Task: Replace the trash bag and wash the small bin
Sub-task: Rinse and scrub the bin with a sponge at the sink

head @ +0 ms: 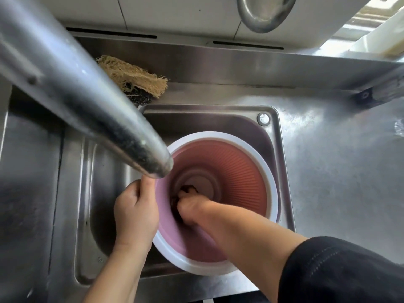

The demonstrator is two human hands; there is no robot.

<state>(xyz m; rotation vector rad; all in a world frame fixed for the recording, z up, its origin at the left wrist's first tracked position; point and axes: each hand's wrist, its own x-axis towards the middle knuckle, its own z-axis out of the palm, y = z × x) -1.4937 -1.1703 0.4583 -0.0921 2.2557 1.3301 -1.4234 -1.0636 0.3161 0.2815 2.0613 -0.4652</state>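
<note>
Hands [135,213] steady and scrub unlabelled pink bin [240,171] in sink [282,136].

pink ribbed bin [229,171] with white rim, silver steel sink [271,132], tan fibrous scrubber [131,73], black sleeve [341,272]

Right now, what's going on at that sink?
A person is washing the small pink ribbed plastic bin with a white rim, which sits in the stainless steel sink basin. The left hand grips the bin's near-left rim to steady it. The right hand reaches deep inside, curled around something dark against the bottom, apparently a scrubber. The metal faucet spout hangs over the bin; no water stream shows. A tan fibrous loofah scrubber lies on the back ledge.
</note>
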